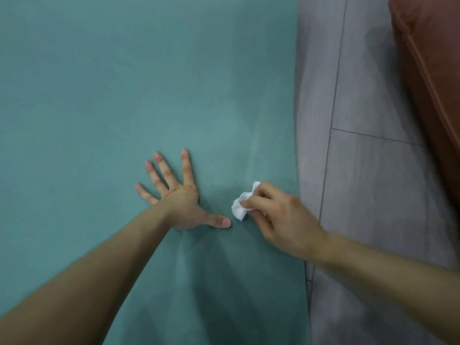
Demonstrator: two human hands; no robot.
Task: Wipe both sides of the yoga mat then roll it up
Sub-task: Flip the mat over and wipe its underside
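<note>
Teal yoga mat (124, 83) — flat, unrolled

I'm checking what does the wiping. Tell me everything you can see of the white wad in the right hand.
The white wad is small, crumpled and soft-looking, tissue or cloth, unclear which. The right hand pinches it with curled fingers, hiding its right part. It is over the yoga mat, near the mat's right edge, right of the thumb of the left hand; contact with the mat is unclear.

Hands (178, 202) (281, 220) on mat (124, 83), tissue (240, 207) perhaps
</note>
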